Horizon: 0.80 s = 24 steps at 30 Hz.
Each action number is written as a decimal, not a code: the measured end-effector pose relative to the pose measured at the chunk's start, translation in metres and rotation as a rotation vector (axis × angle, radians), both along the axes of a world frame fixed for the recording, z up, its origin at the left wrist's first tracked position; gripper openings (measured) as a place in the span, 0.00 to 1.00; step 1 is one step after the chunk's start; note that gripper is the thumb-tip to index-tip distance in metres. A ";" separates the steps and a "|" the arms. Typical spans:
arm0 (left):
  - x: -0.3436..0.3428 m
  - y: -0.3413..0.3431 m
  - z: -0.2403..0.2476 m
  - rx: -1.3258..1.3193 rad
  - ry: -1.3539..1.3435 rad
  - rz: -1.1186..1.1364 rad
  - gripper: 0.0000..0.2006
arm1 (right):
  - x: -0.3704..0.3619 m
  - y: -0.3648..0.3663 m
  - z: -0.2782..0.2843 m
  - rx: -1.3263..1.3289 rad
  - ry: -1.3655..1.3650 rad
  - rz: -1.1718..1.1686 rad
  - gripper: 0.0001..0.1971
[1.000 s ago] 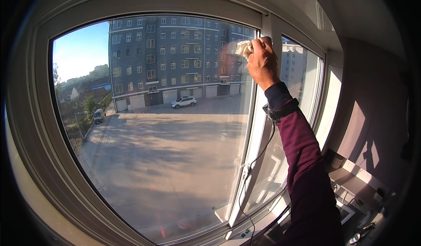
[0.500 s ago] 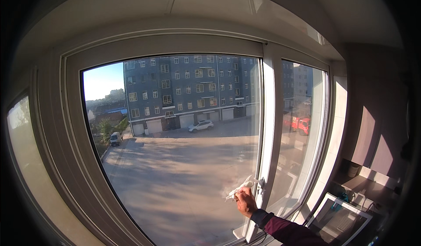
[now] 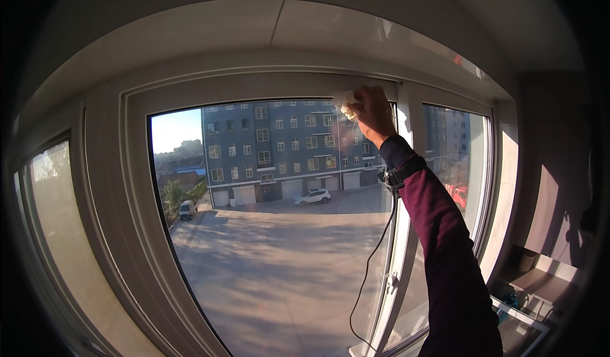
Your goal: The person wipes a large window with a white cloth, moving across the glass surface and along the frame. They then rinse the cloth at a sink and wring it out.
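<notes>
My right hand (image 3: 373, 116) is raised to the top right corner of a large window pane (image 3: 279, 255). Its fingers are closed on a crumpled white tissue or thin cloth (image 3: 347, 105), pressed where the glass meets the upper frame (image 3: 254, 89). A dark red sleeve covers the arm, and a black strap (image 3: 401, 174) with a thin dark cable (image 3: 364, 274) hanging from it circles the wrist. Below the hand, a white window latch (image 3: 391, 282) sits on the upright frame bar. My left hand is out of sight.
A narrower pane (image 3: 467, 147) stands right of the upright bar. At the lower right are a shelf (image 3: 540, 282) and a white-edged frame (image 3: 518, 311). Another window (image 3: 57, 198) lies at the far left. Outside, a white car (image 3: 312, 196) is parked by a blue-grey building (image 3: 254, 147).
My right hand has moved from beside the latch, low on the pane, up to the top right corner with the white tissue or cloth. The view has shifted slightly.
</notes>
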<state>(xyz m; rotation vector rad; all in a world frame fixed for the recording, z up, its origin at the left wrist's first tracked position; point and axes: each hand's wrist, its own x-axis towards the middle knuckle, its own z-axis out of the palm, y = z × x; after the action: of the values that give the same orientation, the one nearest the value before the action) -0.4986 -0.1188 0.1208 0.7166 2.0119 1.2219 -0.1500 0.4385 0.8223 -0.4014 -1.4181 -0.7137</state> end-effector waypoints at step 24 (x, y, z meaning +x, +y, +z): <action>0.009 -0.010 -0.021 0.012 0.024 0.005 0.22 | -0.074 -0.033 -0.115 -0.065 -0.286 0.076 0.18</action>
<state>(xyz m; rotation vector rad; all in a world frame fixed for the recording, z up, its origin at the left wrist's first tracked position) -0.4896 -0.1290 0.1003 0.7357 2.0282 1.2340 -0.2238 0.4053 0.7073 -0.3015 -1.7201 -0.6835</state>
